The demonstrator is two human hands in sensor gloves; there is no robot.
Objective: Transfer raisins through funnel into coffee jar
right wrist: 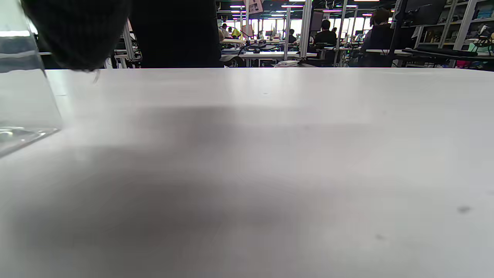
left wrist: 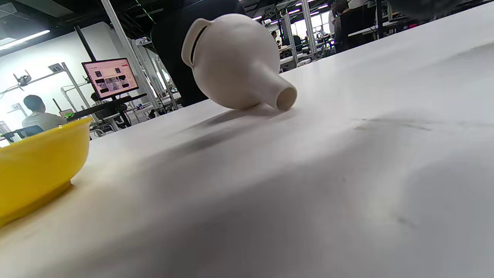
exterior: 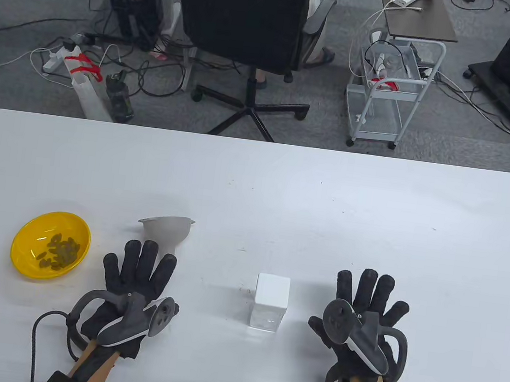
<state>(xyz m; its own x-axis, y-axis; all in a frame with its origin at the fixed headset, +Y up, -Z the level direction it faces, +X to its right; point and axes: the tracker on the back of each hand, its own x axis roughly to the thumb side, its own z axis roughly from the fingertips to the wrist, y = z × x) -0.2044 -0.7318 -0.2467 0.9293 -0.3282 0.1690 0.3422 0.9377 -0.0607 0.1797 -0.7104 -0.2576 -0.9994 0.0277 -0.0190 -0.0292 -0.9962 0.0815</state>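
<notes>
A yellow bowl [exterior: 51,245] with several brown raisins [exterior: 60,252] sits at the left of the white table. A white funnel [exterior: 167,231] lies on its side just beyond my left hand [exterior: 138,274]; it also shows in the left wrist view [left wrist: 235,61], spout toward the camera. A clear square jar with a white lid [exterior: 270,301] stands between my hands; its glass wall shows at the left edge of the right wrist view [right wrist: 23,96]. My left hand lies flat, fingers spread, holding nothing. My right hand [exterior: 364,302] lies flat and spread to the right of the jar, holding nothing.
The yellow bowl's side shows at the left of the left wrist view [left wrist: 38,166]. The table's far edge [exterior: 261,142] runs across the view; beyond it are an office chair [exterior: 252,23] and a wire cart [exterior: 388,91] on the floor.
</notes>
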